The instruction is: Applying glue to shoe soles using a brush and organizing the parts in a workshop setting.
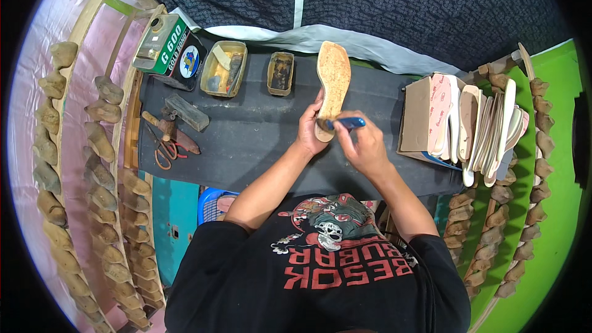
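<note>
My left hand (pixel 312 128) grips a tan shoe sole (pixel 335 77) near its heel end, holding it above the dark-covered table with the toe end pointing away from me. In my right hand (pixel 365 147) is a brush with a blue handle (pixel 349 123), closed in the fingers. The brush's dark tip meets the sole's face near the heel. The face looks speckled, with a paler rim around it. Part of my left hand's fingers is hidden behind the sole.
Beyond my hands stand a small tub with dark residue (pixel 280 74), a larger tub (pixel 223 69) and a metal can (pixel 169 49). Scissors (pixel 164 150), a hammer (pixel 161 124) and a grey block (pixel 187 113) lie left. A box of insoles (pixel 421 117) sits right. Racks of wooden shoe lasts (pixel 98 172) flank the table.
</note>
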Demonstrator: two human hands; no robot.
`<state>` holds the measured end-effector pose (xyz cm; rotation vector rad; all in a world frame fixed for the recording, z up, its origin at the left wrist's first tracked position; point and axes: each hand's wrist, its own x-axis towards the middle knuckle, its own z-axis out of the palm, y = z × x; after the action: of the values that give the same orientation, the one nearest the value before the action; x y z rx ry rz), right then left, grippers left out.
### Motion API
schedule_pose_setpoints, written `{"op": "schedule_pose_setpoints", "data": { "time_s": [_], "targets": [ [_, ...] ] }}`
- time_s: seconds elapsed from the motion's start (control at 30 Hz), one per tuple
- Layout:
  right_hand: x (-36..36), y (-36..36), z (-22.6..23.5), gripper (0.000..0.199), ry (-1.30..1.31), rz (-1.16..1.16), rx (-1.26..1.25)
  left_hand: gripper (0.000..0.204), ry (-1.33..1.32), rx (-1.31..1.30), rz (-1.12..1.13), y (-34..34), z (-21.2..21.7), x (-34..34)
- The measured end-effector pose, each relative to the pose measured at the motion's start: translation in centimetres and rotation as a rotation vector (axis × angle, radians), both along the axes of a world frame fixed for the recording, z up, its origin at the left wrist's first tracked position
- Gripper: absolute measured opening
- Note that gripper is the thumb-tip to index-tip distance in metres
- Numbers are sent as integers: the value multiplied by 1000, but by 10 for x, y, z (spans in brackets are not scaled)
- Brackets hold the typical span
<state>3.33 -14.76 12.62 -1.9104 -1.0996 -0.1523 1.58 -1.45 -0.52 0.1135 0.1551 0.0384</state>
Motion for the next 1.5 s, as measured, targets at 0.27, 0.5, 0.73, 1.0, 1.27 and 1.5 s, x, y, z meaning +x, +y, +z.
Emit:
{"op": "schedule_pose_setpoints", "data": {
  "time_s": [0.27, 0.5, 0.73, 1.0, 1.27, 1.5],
  "targets": [
    [2, 0, -2, 13, 12, -81, 45, 60, -27, 85, 32, -9, 4, -1],
    [-5, -2, -5, 12, 48, -76, 14, 61, -9, 95, 34, -7, 4, -1],
    [-16, -5, -5, 10, 60, -32, 21, 59, -14, 138, 85, 2, 3, 1],
    [-9, -3, -4, 11, 131, -132, 5, 58, 31, 117, 125, -4, 1, 2],
    [-6, -11, -1, 11, 50, -112, 2, 60, 16, 221, 124, 3, 7, -1],
    [3, -9, -2, 12, 36, -109, 7, 57, 40, 177, 151, -3, 7, 1]
  ]
}}
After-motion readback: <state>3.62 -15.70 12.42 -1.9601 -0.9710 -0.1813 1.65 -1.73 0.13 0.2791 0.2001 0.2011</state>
